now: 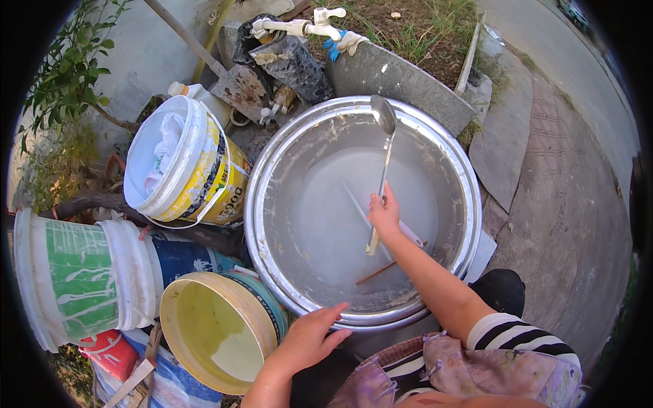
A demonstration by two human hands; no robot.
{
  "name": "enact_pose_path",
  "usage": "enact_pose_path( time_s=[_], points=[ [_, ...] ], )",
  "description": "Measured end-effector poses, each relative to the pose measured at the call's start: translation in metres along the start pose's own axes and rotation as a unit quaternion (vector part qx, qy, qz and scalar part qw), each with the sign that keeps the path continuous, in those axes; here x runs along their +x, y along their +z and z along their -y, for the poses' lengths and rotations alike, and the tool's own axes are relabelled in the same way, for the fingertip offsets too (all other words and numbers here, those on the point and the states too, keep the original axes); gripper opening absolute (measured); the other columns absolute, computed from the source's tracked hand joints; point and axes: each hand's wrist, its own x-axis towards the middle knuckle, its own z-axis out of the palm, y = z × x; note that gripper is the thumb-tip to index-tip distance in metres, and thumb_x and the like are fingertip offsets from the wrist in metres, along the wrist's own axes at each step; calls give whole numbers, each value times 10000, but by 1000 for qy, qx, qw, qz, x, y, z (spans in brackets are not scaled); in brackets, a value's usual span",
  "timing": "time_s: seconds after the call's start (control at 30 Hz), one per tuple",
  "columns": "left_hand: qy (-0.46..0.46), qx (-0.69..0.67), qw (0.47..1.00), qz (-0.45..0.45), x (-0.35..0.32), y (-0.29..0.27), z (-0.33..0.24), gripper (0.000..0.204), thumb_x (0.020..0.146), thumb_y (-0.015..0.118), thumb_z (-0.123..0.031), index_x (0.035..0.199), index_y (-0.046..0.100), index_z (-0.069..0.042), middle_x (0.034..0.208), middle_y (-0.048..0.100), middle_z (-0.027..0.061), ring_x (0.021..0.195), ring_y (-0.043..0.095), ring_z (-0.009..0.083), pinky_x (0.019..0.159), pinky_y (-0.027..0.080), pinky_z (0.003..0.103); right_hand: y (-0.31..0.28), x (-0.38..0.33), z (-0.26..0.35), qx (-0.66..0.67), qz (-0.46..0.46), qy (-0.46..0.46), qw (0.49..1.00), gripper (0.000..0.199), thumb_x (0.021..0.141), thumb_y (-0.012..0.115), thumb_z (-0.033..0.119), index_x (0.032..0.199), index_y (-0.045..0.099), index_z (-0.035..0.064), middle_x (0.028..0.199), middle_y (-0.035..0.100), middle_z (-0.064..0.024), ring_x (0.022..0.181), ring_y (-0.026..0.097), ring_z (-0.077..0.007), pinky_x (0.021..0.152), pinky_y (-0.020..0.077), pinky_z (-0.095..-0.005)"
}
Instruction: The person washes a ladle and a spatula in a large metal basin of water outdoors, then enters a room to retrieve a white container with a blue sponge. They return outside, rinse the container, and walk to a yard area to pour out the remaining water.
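Observation:
A large round metal basin stands before me with cloudy greyish water inside. My right hand is closed around the handle of a metal ladle, holding it above the water with its bowl toward the basin's far rim. Below that hand, a thin brown stick and a pale handle-like piece, partly hidden by my forearm, lie in the basin. My left hand is open at the near rim, thumb and fingers apart; whether it touches the metal is unclear.
To the left are a yellow-and-white bucket with a plastic bag in it, stacked green-and-white buckets, and a bucket of yellowish water. A tap, a shovel and a stone slab stand beyond the basin. Pavement stretches right.

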Motion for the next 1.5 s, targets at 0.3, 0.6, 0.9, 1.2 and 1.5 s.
enact_pose_path(
  time_s=[0.3,0.6,0.9,1.2,1.5],
  points=[
    [-10,1,1000,3,-5,0,3,462,801,630,-224,1194,481,-33,1019,590,169,859,598,278,740,466,347,31,-19,-26,-202,164,-64,963,509,853,472,45,1341,330,75,828,559,-69,640,502,-128,652,466,-265],
    [-11,-9,1000,4,-12,0,4,466,802,626,-218,1206,476,-41,1012,589,166,856,594,281,737,467,344,30,-30,-62,-150,107,-80,980,523,828,498,90,1328,346,71,988,589,-199,799,597,-248,753,454,-343],
    [-1,-3,1000,-2,-17,0,2,461,805,620,-206,1210,471,-45,1013,585,169,859,593,296,734,467,346,18,-39,-55,-188,177,99,961,502,846,511,99,1323,357,67,791,602,-127,694,567,-211,668,468,-317],
    [19,-2,1000,0,-16,-4,2,461,808,615,-204,1208,463,-34,965,586,165,869,581,307,740,458,357,2,-31,-13,-309,323,-22,894,471,836,501,105,1293,399,58,815,599,-198,699,579,-289,696,467,-366],
    [25,-2,999,26,-14,-5,1,468,812,591,-229,1205,444,-21,997,577,185,905,552,355,762,443,408,10,-24,-9,-312,358,43,879,494,841,508,124,1315,377,87,906,599,-212,742,571,-269,710,464,-353]
  ],
)
